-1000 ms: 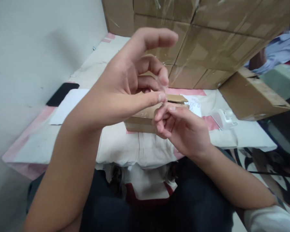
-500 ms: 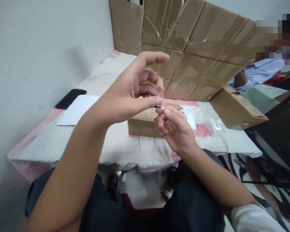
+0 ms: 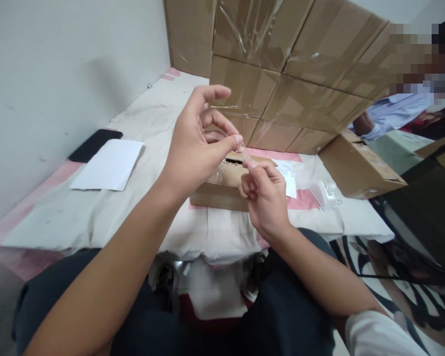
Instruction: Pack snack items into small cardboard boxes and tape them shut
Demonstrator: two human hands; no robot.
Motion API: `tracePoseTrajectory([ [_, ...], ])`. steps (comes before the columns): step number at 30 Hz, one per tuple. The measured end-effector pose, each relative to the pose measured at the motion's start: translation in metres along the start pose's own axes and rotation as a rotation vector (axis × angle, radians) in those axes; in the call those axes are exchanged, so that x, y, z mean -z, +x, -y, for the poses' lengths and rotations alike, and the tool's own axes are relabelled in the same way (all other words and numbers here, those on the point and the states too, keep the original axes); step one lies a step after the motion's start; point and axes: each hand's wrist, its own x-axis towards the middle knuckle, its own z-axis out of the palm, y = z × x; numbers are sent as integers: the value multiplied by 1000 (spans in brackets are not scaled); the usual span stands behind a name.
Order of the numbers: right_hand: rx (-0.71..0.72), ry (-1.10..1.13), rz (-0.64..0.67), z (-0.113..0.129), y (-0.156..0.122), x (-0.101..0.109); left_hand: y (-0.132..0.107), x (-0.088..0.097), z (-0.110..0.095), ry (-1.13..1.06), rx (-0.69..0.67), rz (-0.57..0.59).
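A short, see-through strip of clear tape (image 3: 246, 156) spans the gap between my two hands. My left hand (image 3: 198, 141) pinches its upper end between thumb and a fingertip, with the index finger raised and curved away. Thumb and curled fingers of my right hand (image 3: 265, 195) close on the lower end. Under the hands a small cardboard box (image 3: 218, 195) lies on the cloth-covered table (image 3: 185, 232). A dark slot with a ragged edge shows in its top, and my right hand hides part of the box.
Large taped cartons (image 3: 311, 79) are stacked at the back. To the left lie a white sheet (image 3: 109, 165) and a black phone-like slab (image 3: 96, 143). A white tape dispenser (image 3: 324, 195), a printed paper (image 3: 289, 183) and another carton (image 3: 359, 168) are on the right. A person (image 3: 396, 109) sits beyond.
My hands have moved slightly apart, the left one shifting left, and more of the clear strip shows between them. The view has shifted a little.
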Motion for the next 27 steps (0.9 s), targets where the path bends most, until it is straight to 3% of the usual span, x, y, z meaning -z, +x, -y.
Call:
tracePoseTrajectory([
  [6,161,-217,-54,-5,3,7,-6,-12,-6,-5,66,-104],
  [9,185,-288,-32,-5,3,11,-4,-15,-6,10,60,-92],
  [12,224,-456,36,-2,10,19,2,4,-4,90,-120,-248],
  [14,357,-688,44,2,19,27,6,30,-3,148,-244,-397],
  [15,457,-837,53,3,24,32,8,45,-3,163,-251,-408],
  [18,654,-1313,220,5,39,43,12,78,-1,98,-106,-204],
  [20,602,-1519,408,4,45,47,13,83,2,3,-20,-38],
  [23,481,-1629,582,2,48,49,15,70,8,-42,77,217],
  [27,492,-1647,598,2,47,48,16,46,15,29,120,439],
])
